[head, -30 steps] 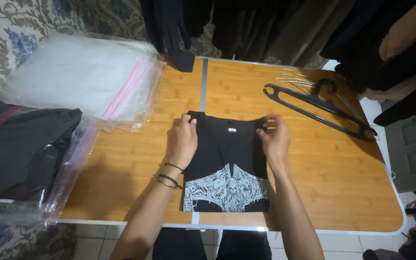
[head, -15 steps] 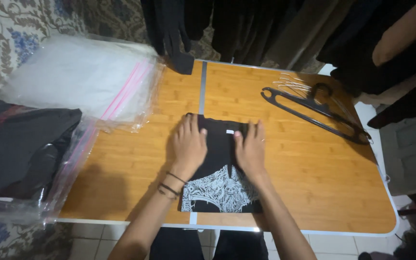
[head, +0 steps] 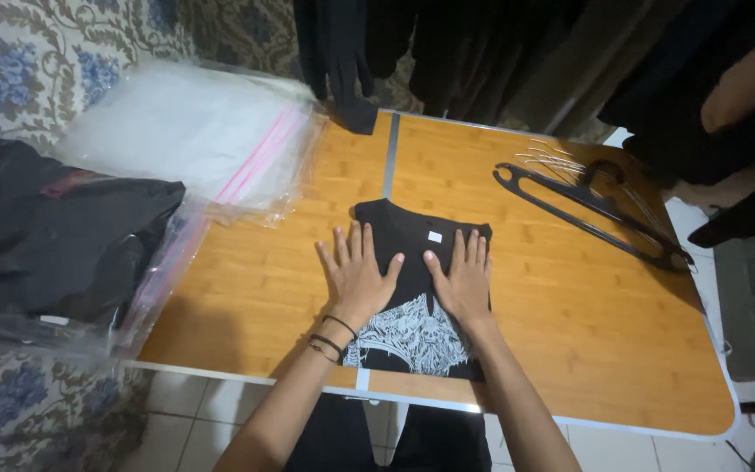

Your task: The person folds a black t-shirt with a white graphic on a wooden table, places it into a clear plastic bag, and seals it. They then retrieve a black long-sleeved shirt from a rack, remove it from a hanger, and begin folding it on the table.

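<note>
A folded black T-shirt (head: 414, 234) with a white print lies on the wooden folding table (head: 561, 323), near its front edge. My left hand (head: 356, 273) rests flat on the shirt's left side, fingers spread; black bands circle that wrist. My right hand (head: 463, 278) lies flat on the shirt's right side, fingers spread as well. Both palms press down on the fabric and neither hand grips anything. A small white label (head: 434, 236) shows at the shirt's collar, between my hands.
A black hanger (head: 589, 210) lies at the back right of the table. A stack of clear plastic bags (head: 194, 131) overlaps the table's left edge. Dark bagged clothes (head: 54, 236) sit on the left. Dark garments (head: 447, 44) hang behind the table.
My hands let go of the shirt's top corners and slid inward and down, coming to rest flat with spread fingers. The shirt's upper part is now folded narrower.
</note>
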